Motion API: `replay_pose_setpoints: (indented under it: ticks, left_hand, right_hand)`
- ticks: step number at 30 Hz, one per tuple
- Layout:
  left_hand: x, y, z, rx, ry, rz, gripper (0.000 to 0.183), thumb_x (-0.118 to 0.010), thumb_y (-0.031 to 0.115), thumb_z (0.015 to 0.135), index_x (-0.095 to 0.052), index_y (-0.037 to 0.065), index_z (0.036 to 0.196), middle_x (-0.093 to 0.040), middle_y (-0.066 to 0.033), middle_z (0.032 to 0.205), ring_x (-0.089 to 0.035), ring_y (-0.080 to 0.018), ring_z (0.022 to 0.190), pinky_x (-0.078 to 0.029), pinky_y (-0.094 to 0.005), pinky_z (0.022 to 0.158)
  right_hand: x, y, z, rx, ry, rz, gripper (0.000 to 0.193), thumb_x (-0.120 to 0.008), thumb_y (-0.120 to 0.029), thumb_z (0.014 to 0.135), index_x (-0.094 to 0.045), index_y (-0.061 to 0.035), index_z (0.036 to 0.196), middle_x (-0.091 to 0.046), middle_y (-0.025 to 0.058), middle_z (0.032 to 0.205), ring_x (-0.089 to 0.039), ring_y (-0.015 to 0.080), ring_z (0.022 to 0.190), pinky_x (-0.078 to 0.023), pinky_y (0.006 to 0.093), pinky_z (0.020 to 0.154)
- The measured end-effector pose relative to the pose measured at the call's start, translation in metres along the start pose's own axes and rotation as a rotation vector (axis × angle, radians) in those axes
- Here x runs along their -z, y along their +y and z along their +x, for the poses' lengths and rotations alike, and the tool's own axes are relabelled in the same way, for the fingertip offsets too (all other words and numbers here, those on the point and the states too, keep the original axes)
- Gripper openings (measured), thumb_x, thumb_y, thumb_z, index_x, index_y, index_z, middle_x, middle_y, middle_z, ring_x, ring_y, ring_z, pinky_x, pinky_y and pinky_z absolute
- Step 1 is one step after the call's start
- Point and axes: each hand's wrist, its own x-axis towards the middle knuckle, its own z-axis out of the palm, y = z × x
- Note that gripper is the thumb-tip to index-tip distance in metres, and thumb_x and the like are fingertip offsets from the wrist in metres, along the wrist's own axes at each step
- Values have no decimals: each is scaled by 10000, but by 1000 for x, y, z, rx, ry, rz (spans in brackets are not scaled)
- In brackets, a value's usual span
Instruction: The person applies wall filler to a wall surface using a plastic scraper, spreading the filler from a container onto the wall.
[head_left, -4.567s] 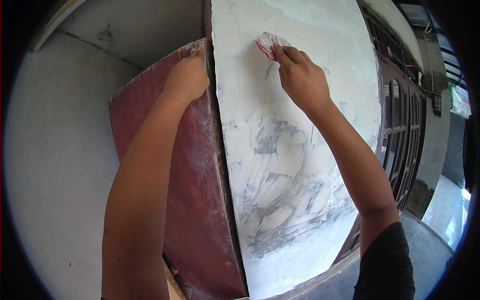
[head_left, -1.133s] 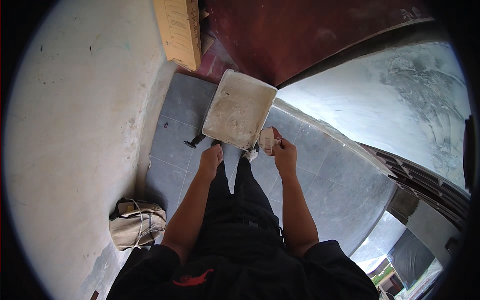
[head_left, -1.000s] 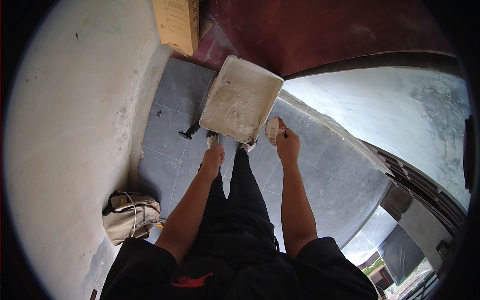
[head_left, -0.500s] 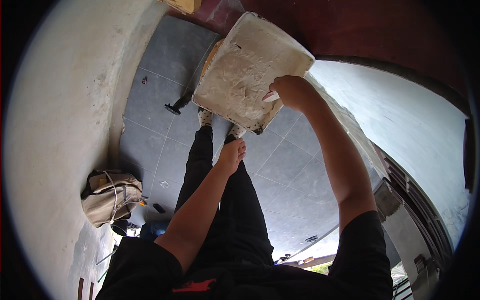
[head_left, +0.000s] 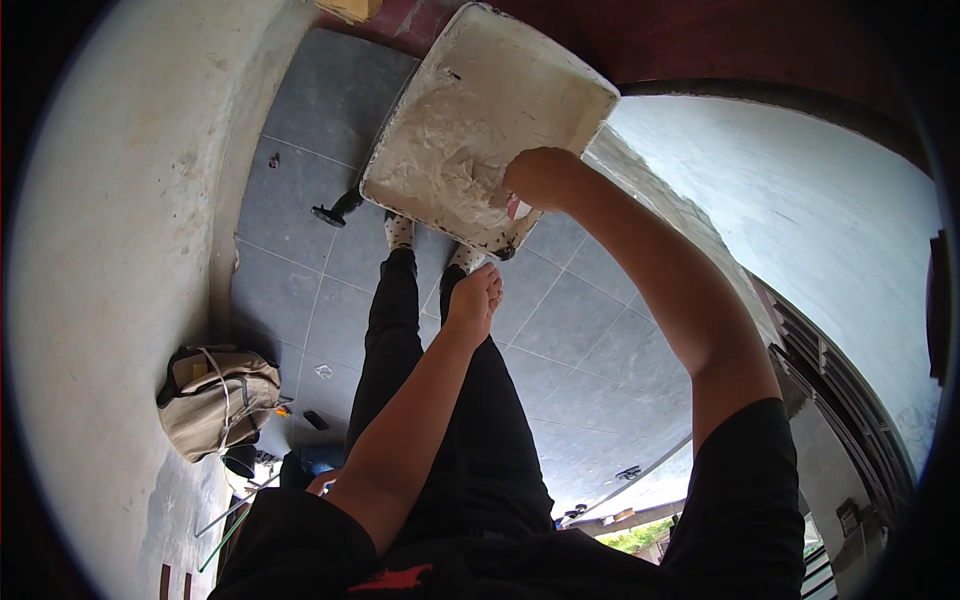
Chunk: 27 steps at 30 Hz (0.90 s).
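Right hand (head_left: 541,178): bent at the wrist over the right-hand part of the tray (head_left: 545,70), fingers brought together around a small red-and-white scraper (head_left: 518,207), which shows below the knuckles; thumb hidden behind the hand, so exact pinch not readable. Scraper is inside the tray's outline, near its right long edge, at the paste (head_left: 465,180); whether it touches is not clear. Key relation: the ridged, disturbed paste lies directly left of the scraper, while the tray's long axis slants from lower left to upper right. Scraper's own long axis: cannot tell, mostly covered by the hand. Right hand is the nearer one to the paste. Left hand (head_left: 476,297) is apart from the tray, below its near corner and in front of the leg; fingers bent inward, nothing visible in it, degree of closure not determinable. Surroundings: black tool (head_left: 337,211) left of the tray on the grey tiled floor (head_left: 285,210); tan bag (head_left: 222,405) further down, beside the left wall (head_left: 120,250). Support under the tray not visible.
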Motion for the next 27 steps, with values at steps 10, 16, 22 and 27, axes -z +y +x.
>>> replay_pose_setpoints:
  ticks: [10, 16, 22, 27]
  left_hand:
    - [-5, 2, -3, -44, 38, 3, 559, -479, 268, 1017, -358, -46, 1463, -382, -207, 1519, -372, -316, 1418, -303, -413, 1167]
    - [-1, 0, 3, -58, 127, -130, 130, -531, 148, 992, -582, 35, 1030, -548, 0, 854, -479, -84, 678, -387, -238, 625]
    - [2, 9, 4, -51, 104, 32, 519, -470, 263, 1020, -396, -22, 1448, -430, -163, 1501, -416, -294, 1389, -332, -403, 1149]
    - [1, 13, 11, -107, 114, 21, 504, -478, 253, 1018, -409, -11, 1442, -468, -146, 1469, -474, -267, 1330, -368, -382, 1111]
  right_hand:
    - [29, 9, 5, 60, -126, 77, 289, -580, -15, 818, -698, -56, 1078, -699, 148, 943, -667, 318, 918, -521, 408, 794]
    - [27, 34, -11, -68, 54, 555, 272, -554, -7, 829, -653, -26, 1081, -680, 152, 932, -637, 283, 871, -482, 399, 773]
    - [13, 20, -33, -86, 86, 166, 361, -620, 22, 798, -682, -93, 1135, -686, 129, 1025, -653, 314, 1004, -517, 410, 859]
    - [11, 5, -26, -50, -2, 112, 363, -625, 17, 797, -684, -99, 1136, -685, 130, 1045, -644, 322, 1039, -520, 416, 875]
